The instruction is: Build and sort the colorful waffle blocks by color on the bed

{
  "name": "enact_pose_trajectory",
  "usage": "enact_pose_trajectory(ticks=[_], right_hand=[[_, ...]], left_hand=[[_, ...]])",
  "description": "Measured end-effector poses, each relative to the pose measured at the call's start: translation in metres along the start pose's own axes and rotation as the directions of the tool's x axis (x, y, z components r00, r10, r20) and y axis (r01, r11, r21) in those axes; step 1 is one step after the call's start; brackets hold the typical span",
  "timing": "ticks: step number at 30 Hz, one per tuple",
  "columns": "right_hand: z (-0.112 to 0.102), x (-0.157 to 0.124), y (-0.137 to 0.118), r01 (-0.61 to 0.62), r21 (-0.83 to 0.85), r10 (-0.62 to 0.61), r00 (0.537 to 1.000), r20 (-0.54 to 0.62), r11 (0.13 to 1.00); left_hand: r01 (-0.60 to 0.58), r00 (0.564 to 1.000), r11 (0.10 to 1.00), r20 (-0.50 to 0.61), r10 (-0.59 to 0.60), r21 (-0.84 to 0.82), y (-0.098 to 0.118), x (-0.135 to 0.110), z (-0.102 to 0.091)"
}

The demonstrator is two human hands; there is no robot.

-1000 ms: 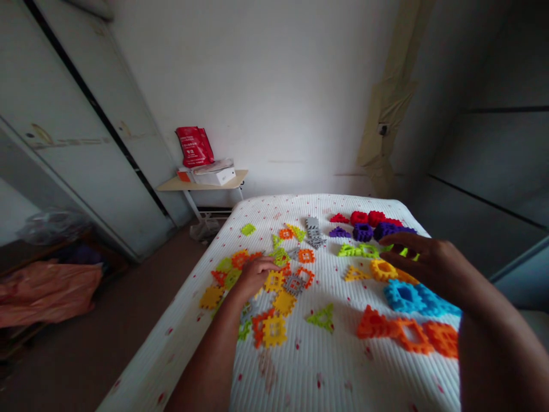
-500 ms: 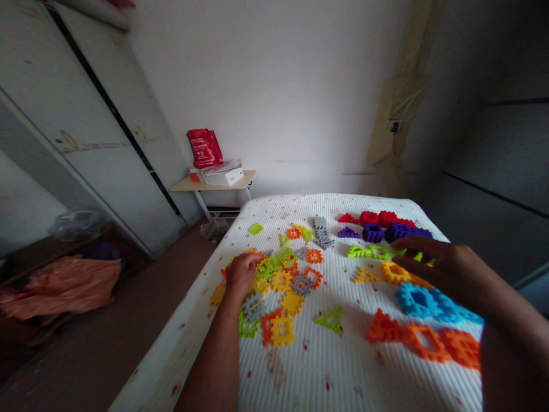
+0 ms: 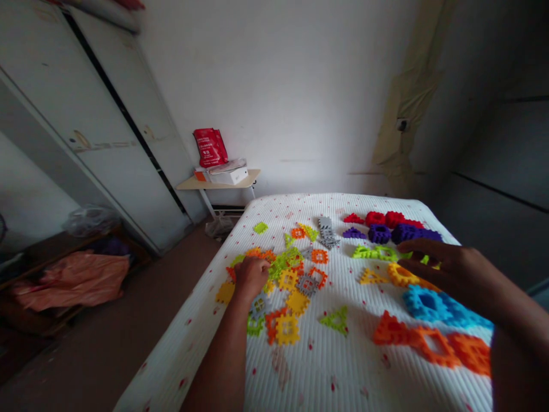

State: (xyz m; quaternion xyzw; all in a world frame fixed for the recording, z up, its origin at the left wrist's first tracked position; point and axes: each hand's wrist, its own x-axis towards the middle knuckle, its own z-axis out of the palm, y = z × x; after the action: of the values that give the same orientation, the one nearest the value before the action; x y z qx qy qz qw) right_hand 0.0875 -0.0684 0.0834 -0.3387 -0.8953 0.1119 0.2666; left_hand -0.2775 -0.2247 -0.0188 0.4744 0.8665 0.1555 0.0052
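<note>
My left hand [image 3: 251, 276] rests on a scattered heap of plastic interlocking tiles [image 3: 288, 280] in yellow, orange, green and grey, on a white bed [image 3: 326, 366]. Its fingers are curled over green tiles; what they grip is hidden. My right hand [image 3: 446, 269] hovers open, fingers stretched left, above a yellow ring of tiles [image 3: 401, 276] and a blue tile block [image 3: 424, 303]. An orange tile chain [image 3: 429, 342] lies nearer me. Purple [image 3: 392, 233] and red [image 3: 386, 218] blocks sit at the far right.
A small side table [image 3: 221, 182] with a red bag [image 3: 210, 146] and boxes stands against the far wall. A wardrobe [image 3: 86, 131] lines the left side. Orange cloth [image 3: 72, 279] lies on a low shelf on the left. A lone green triangle [image 3: 337, 319] lies mid-bed.
My left hand has curled its fingers and drawn back slightly over the tile heap. The view has shifted a little rightward. My right hand stays hovering over the yellow ring.
</note>
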Motion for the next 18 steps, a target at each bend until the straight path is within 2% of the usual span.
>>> enact_pose_trajectory(ticks=[5,10,14,18], right_hand=[[-0.005,0.001,-0.011,-0.077,0.014,0.077,0.996,0.042,0.997],[-0.004,0.0,-0.013,-0.071,0.027,0.07,0.997,0.04,0.997],[0.0,0.0,-0.014,-0.062,0.015,0.061,0.995,0.078,0.998],[0.011,0.003,-0.019,-0.017,0.03,0.014,0.994,0.105,0.999]], left_hand=[[-0.074,0.997,0.994,0.033,0.076,-0.076,0.009,-0.004,0.003],[-0.072,0.997,0.98,0.004,0.075,-0.187,0.008,-0.006,0.002],[-0.043,0.997,0.937,-0.072,0.019,-0.346,0.002,-0.002,-0.001],[-0.013,0.981,0.836,-0.168,-0.095,-0.549,0.001,0.002,-0.002]])
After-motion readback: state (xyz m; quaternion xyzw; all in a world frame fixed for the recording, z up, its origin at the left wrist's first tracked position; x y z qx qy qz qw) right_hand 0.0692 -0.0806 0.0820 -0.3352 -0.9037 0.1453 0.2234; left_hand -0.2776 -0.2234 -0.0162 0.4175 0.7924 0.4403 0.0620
